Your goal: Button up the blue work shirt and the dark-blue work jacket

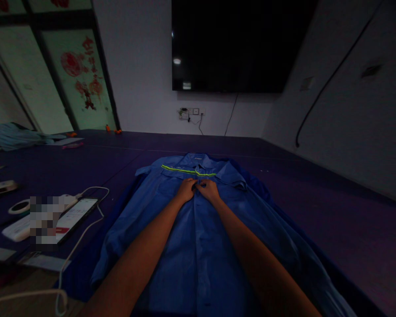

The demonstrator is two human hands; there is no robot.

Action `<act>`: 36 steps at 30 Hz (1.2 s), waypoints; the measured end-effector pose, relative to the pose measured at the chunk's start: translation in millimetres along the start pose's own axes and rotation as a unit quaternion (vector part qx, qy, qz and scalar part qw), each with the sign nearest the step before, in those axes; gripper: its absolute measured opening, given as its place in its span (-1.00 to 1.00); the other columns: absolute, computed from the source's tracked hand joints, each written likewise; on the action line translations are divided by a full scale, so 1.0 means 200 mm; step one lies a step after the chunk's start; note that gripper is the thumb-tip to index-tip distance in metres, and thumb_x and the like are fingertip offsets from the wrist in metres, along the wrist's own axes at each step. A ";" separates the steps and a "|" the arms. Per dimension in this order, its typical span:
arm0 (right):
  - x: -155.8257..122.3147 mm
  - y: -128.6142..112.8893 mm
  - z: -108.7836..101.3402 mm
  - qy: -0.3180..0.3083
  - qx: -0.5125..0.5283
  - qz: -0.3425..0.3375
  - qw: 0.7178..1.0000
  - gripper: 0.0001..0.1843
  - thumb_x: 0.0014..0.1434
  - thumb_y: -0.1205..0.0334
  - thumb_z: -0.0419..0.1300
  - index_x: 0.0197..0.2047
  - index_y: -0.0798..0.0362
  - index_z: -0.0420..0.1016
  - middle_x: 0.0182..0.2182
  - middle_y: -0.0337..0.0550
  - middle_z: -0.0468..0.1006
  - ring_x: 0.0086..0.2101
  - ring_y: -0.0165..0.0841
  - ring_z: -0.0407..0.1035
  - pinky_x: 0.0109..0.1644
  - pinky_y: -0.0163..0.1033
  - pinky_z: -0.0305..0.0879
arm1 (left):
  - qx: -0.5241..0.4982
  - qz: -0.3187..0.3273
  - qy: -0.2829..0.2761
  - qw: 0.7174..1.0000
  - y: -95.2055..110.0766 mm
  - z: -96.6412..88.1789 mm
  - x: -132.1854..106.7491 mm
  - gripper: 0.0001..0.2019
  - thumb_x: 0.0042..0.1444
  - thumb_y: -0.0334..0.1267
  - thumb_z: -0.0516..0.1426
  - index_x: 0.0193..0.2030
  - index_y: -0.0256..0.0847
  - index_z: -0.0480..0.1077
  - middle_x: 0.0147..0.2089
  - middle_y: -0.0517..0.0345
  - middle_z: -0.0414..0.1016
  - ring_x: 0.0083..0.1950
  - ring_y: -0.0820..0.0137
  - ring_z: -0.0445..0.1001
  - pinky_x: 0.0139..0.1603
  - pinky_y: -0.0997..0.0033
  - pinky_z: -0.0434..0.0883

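A blue work shirt (171,229) lies spread face up, its collar pointing away from me. A yellow-green stripe (181,170) crosses its chest. Both my hands meet at the front placket, just below that stripe. My left hand (186,190) pinches the placket edge from the left, its thumb and fingers drawn together. From the right, my right hand (208,189) grips the same edge with bent fingers. Any button between the fingertips is too small and dark to make out. Below the hands the placket runs straight down towards me. Darker blue cloth (125,193) shows beneath the shirt.
On the left lie a lit phone (81,211), a white cable (86,231), a white power strip (18,229) and a roll of tape (19,207). Light blue cloth (15,135) is heaped far left. A large TV (240,44) hangs on the wall above the purple surface (317,189).
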State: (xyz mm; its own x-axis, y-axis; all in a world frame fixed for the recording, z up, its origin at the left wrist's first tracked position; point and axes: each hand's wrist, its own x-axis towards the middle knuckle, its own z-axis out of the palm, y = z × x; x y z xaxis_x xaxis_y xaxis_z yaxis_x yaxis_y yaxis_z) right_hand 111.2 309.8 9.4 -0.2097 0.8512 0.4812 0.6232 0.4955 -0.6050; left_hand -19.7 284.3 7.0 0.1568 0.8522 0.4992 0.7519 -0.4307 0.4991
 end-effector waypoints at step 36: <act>0.02 0.05 0.01 0.041 0.102 -0.027 0.994 -0.80 0.05 0.35 0.05 -0.46 0.05 0.48 -0.26 -0.14 0.54 -0.16 -0.29 0.39 -0.02 -0.23 0.26 | -0.048 -0.052 0.085 0.994 0.03 -0.03 0.01 -0.83 -0.08 -0.53 0.12 -0.37 -0.26 0.48 -0.33 0.09 0.51 -0.26 0.40 0.44 -0.13 0.36 0.37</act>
State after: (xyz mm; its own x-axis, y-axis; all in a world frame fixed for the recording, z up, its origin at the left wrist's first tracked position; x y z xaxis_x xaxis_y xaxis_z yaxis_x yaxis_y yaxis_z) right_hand 115.3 318.5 3.9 -0.1706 0.8097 0.5615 0.4453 0.5717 -0.6891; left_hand -18.7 282.0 15.7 -0.0362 0.8347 0.5495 0.6927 -0.3754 0.6158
